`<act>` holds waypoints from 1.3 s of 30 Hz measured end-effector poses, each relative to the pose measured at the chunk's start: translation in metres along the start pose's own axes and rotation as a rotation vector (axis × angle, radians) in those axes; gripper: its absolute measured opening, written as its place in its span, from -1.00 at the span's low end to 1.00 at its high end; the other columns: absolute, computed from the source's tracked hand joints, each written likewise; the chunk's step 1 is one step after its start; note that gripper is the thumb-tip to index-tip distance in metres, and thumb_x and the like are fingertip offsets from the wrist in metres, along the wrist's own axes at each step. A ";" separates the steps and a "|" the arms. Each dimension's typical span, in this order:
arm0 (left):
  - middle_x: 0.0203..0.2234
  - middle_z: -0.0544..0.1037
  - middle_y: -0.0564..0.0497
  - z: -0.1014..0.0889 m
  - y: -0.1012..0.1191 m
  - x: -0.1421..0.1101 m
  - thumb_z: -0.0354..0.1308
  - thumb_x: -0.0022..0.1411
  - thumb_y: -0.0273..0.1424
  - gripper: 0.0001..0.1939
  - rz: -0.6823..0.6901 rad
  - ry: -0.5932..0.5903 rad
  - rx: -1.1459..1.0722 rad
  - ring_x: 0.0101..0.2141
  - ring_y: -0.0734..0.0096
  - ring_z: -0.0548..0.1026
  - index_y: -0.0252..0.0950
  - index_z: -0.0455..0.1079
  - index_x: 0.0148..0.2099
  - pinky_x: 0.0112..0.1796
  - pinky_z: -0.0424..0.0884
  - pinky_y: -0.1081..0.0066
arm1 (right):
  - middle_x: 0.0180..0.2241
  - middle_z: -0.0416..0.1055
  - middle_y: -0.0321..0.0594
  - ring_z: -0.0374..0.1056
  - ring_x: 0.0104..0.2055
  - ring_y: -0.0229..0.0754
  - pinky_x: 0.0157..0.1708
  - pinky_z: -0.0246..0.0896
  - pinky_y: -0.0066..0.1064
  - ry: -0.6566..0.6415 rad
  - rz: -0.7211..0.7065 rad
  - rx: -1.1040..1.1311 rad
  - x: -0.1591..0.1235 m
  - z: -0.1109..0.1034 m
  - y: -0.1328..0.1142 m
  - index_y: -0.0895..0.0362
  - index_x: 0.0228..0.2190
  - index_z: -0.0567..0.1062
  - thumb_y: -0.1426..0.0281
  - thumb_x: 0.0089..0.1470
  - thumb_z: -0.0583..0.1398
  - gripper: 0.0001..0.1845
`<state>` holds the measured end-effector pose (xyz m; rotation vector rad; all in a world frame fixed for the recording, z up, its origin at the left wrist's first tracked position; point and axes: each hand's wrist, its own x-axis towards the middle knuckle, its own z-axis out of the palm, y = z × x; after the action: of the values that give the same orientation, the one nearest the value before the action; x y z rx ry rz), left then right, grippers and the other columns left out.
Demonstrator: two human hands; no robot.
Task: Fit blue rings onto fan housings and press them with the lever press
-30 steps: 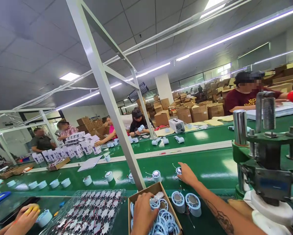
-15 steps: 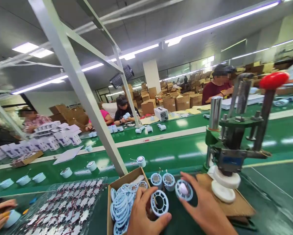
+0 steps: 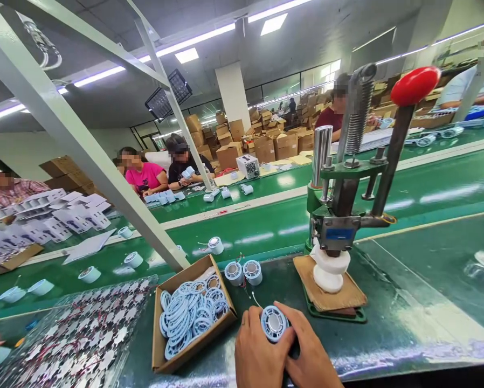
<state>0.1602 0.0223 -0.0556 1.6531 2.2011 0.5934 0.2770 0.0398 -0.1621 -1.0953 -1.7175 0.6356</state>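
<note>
My left hand (image 3: 255, 347) and my right hand (image 3: 309, 347) are closed around a light blue round housing (image 3: 274, 323) at the front of the bench. A spoked ring with a silver disc in its middle shows on the housing's top, and a thin pale wire sticks out behind it. My fingers hide the lower part. Just beyond stand two similar housings (image 3: 243, 273), side by side, each with a ring and a metal disc. Left of my hands, a cardboard box (image 3: 193, 358) holds many loose light blue rings (image 3: 189, 312).
A green hand press (image 3: 339, 226) with a red-knobbed lever (image 3: 415, 86) and white round press pads stands to the right. Wired white plates (image 3: 80, 334) lie on plastic at left. Behind runs a green conveyor (image 3: 262, 237) carrying housings. Co-workers sit beyond it.
The loose ring in my left hand is now on a housing's top, and both hands have come together around that housing. The camera view has shifted to the right.
</note>
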 end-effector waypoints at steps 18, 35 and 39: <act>0.02 0.53 -0.06 -0.022 -0.025 0.024 0.42 0.05 -0.25 -0.38 0.374 -0.244 -0.338 0.05 0.06 0.47 -0.08 0.50 0.20 0.14 0.41 0.18 | 0.27 0.31 -0.06 0.24 0.32 0.04 0.33 0.19 -0.03 -0.218 0.102 0.227 0.012 -0.022 -0.002 0.01 0.31 0.29 0.33 0.17 0.23 -0.32; -0.03 0.55 -0.07 -0.016 -0.040 0.034 0.39 0.13 0.02 -0.42 0.432 -0.271 -0.416 -0.05 0.13 0.51 -0.09 0.53 0.14 0.03 0.47 0.19 | 0.28 0.30 -0.48 0.21 0.34 -0.01 0.33 0.15 -0.29 -0.337 0.264 0.295 0.027 -0.048 -0.019 -0.58 0.23 0.21 0.19 0.22 0.21 -0.36; -0.07 0.59 -0.08 -0.002 -0.046 0.027 0.42 0.12 -0.04 -0.47 0.427 -0.082 -0.360 -0.04 0.07 0.50 -0.09 0.55 0.10 0.05 0.46 0.11 | 0.35 0.20 -0.25 0.14 0.39 0.06 0.42 0.03 -0.02 -0.387 0.268 0.264 0.026 -0.046 -0.018 -0.19 0.33 0.23 0.22 0.21 0.22 -0.30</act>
<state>0.1142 0.0368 -0.0775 1.9057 1.5702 0.9478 0.3087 0.0517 -0.1179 -1.0693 -1.7524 1.2745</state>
